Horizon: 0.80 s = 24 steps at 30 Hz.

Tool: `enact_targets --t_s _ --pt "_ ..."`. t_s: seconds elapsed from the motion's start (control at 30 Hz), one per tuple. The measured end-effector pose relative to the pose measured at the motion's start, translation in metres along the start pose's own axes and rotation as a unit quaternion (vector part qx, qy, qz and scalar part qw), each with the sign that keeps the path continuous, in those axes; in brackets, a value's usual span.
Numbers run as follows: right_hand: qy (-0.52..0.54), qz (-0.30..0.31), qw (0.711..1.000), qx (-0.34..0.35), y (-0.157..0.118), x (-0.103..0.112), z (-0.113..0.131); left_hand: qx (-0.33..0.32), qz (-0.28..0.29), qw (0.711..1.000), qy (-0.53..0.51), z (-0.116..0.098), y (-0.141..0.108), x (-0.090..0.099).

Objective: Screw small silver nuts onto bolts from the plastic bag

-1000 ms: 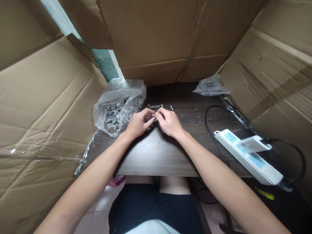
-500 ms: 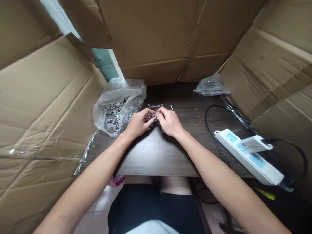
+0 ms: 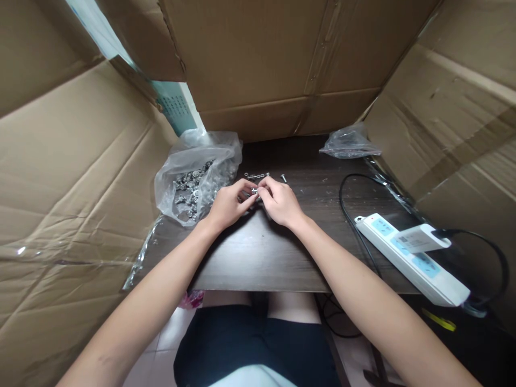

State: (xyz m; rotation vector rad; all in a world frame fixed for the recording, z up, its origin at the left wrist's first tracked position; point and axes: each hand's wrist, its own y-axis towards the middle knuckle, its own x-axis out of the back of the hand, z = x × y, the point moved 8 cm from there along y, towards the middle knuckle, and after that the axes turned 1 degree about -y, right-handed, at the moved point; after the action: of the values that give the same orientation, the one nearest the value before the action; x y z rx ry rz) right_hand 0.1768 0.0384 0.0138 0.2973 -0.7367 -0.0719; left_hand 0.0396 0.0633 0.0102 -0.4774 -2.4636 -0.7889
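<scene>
Both hands meet over the middle of the dark wooden table point(image 3: 262, 258). A small shiny metal screw piece point(image 3: 254, 191) is between their fingertips. My left hand point(image 3: 231, 203) pinches it from the left, thumb and fingers closed. From the right, my right hand point(image 3: 280, 201) closes its thumb and fingers on the same piece; the exact contact is partly hidden by the fingers. Just beyond the fingers lies a short row of small metal nuts point(image 3: 255, 176). A loose screw point(image 3: 284, 178) lies to the right of that row.
A clear plastic bag point(image 3: 165, 185) of metal parts stands left of my hands. Another clear bag point(image 3: 350, 142) lies at the back right. A white power strip point(image 3: 411, 260) with a black cable is on the right. Cardboard walls point(image 3: 278, 54) surround the table.
</scene>
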Motion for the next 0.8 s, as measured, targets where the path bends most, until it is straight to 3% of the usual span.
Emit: enact_targets --t_s 0.8 --pt "-0.012 0.016 1.0 0.0 -0.0008 -0.0027 -0.001 0.007 0.005 1.0 -0.002 -0.0001 -0.0003 -0.0003"
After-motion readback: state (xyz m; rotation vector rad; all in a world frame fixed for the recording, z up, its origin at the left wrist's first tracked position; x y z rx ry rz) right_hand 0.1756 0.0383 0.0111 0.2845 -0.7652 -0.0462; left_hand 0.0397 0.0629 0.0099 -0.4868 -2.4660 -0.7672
